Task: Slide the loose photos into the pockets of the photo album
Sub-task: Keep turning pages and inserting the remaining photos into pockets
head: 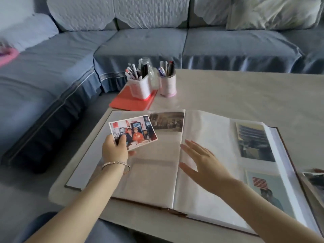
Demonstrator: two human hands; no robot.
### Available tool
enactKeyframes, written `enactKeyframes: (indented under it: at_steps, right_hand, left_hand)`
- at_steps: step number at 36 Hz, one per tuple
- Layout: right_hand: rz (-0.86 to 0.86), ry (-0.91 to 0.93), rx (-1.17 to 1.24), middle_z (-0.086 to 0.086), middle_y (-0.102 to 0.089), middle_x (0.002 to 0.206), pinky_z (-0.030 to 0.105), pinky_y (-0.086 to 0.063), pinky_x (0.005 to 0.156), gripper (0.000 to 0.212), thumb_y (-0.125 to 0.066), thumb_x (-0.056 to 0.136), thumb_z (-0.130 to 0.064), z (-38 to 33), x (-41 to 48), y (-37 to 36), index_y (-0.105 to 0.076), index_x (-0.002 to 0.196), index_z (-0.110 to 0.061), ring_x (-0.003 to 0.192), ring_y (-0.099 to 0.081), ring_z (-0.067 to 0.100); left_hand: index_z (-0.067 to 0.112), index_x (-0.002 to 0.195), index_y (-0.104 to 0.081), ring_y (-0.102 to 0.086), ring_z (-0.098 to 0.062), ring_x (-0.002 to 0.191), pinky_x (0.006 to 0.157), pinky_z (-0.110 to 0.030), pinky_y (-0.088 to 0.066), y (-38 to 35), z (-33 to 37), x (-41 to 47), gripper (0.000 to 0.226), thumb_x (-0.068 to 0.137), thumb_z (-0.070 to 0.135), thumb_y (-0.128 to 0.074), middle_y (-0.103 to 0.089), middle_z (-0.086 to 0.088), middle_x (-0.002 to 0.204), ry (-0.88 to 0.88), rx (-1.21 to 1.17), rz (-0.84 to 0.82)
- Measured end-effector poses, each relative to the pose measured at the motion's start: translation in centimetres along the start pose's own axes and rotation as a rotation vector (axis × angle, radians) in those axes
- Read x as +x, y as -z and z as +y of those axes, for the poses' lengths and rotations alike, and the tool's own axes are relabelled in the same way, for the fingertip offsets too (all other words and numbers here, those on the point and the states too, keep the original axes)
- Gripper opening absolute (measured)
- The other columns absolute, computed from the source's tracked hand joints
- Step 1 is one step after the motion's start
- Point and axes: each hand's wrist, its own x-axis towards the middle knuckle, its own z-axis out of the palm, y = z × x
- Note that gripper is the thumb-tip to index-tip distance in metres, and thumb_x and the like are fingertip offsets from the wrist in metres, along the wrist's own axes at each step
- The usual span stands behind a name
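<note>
Glossy paper pinched by one corner is the weak point here. The left hand (114, 148) grips the loose photo (138, 129) at its near-left corner only, thumb on the picture face and fingers curled beneath, so the far edge hangs unsupported and tilted. Pushed at a pocket mouth from that grip, the print is likely to buckle or crease, and the thumb may smudge the face. The clear film of the pockets looks limp. If a mouth is not lifted first, the leading edge could catch and wrinkle it, or ride over the top instead of entering.

The right hand (203, 160) holds nothing, its fingers straight and spread over the right page close to the spine. Whether it presses the page or floats just above it, I cannot tell. Unsteadied, the photo album (150, 178) could shift under the push.

The loose photo is held above the far part of the left page, its far-right corner just beside the dark pocketed photo (166, 121) at that page's far right. The pockets nearer the left hand look unfilled. On the right page, a blue-grey pocketed photo (254, 142) sits far and a pocketed photo with a red patch (268, 192) sits near, both along the right side. More loose prints (313, 178) lie at the right edge of view, just beside the album and well apart from both hands.
</note>
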Motion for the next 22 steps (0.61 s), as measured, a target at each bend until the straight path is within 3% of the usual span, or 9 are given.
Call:
enactKeyframes:
  at_steps: [3,6,8,9,10,14,19,22]
  right_hand:
    - [-0.092,0.012,-0.042,-0.007,-0.002,0.158,0.020,0.008,0.111,0.083,-0.008,0.075,-0.072,-0.6,1.1,-1.5,-0.015,0.148,-0.034,0.145,0.003,0.008]
    - [-0.106,-0.018,-0.061,-0.007,0.005,0.158,0.024,0.015,0.111,0.094,0.005,0.061,-0.070,-1.1,1.3,-2.5,-0.018,0.147,-0.039,0.144,0.010,0.008]
    - [-0.072,-0.024,-0.061,-0.008,0.005,0.158,0.023,0.016,0.111,0.093,0.005,0.061,-0.070,-1.2,1.3,-2.7,-0.020,0.146,-0.040,0.144,0.010,0.007]
    - [-0.058,-0.023,-0.058,-0.009,0.004,0.158,0.023,0.015,0.111,0.093,0.004,0.062,-0.071,-1.1,1.2,-2.8,-0.022,0.145,-0.040,0.144,0.010,0.007]
    - [-0.048,-0.024,-0.052,-0.009,0.003,0.157,0.023,0.015,0.112,0.092,0.003,0.062,-0.071,-1.1,1.2,-2.8,-0.023,0.145,-0.040,0.144,0.009,0.007]
    - [-0.028,-0.026,-0.037,-0.009,-0.002,0.157,0.023,0.013,0.113,0.089,-0.002,0.065,-0.072,-1.2,1.3,-3.0,-0.026,0.144,-0.039,0.144,0.006,0.007]
    - [-0.013,-0.017,-0.023,-0.007,-0.008,0.157,0.024,0.012,0.113,0.086,-0.007,0.068,-0.071,-1.1,1.4,-3.2,-0.031,0.143,-0.036,0.145,0.001,0.009]
    - [0.018,-0.008,0.000,-0.004,-0.013,0.156,0.025,0.009,0.113,0.083,-0.012,0.071,-0.070,-1.1,1.3,-3.4,-0.037,0.141,-0.033,0.145,-0.004,0.011]
  left_hand:
    - [0.007,0.098,-0.056,-0.065,-0.035,0.085,0.071,-0.053,-0.055,1.6,-2.1,2.2,0.011,0.092,0.016,-0.054,-0.064,-0.014,0.100,0.045,0.009,0.040]
    - [0.010,0.102,-0.057,-0.064,-0.036,0.093,0.077,-0.053,-0.054,2.5,-3.2,3.3,0.012,0.092,0.017,-0.053,-0.064,-0.014,0.106,0.029,0.069,0.066]
    - [0.003,0.109,-0.056,-0.061,-0.028,0.096,0.069,-0.035,-0.054,2.9,-3.1,3.2,0.019,0.095,0.014,-0.050,-0.061,-0.011,0.107,0.006,0.102,0.085]
    - [-0.002,0.111,-0.054,-0.057,-0.022,0.094,0.062,-0.022,-0.046,2.9,-3.3,3.3,0.022,0.096,0.012,-0.047,-0.059,-0.012,0.106,0.001,0.136,0.099]
    - [-0.005,0.112,-0.053,-0.053,-0.022,0.090,0.056,-0.018,-0.035,2.9,-3.4,3.2,0.024,0.096,0.012,-0.046,-0.058,-0.015,0.105,0.002,0.164,0.113]
    - [-0.008,0.108,-0.051,-0.057,-0.033,0.094,0.057,-0.025,-0.034,3.0,-4.3,3.7,0.025,0.096,0.013,-0.045,-0.058,-0.024,0.107,-0.027,0.169,0.147]
    - [-0.007,0.110,-0.051,-0.057,-0.025,0.092,0.041,-0.012,-0.038,3.4,-4.1,3.9,0.024,0.097,0.012,-0.045,-0.056,-0.017,0.104,-0.035,0.189,0.139]
    - [-0.001,0.113,-0.052,-0.061,-0.029,0.099,0.041,-0.012,-0.044,3.6,-4.7,4.2,0.022,0.097,0.013,-0.047,-0.059,-0.018,0.113,-0.041,0.182,0.088]
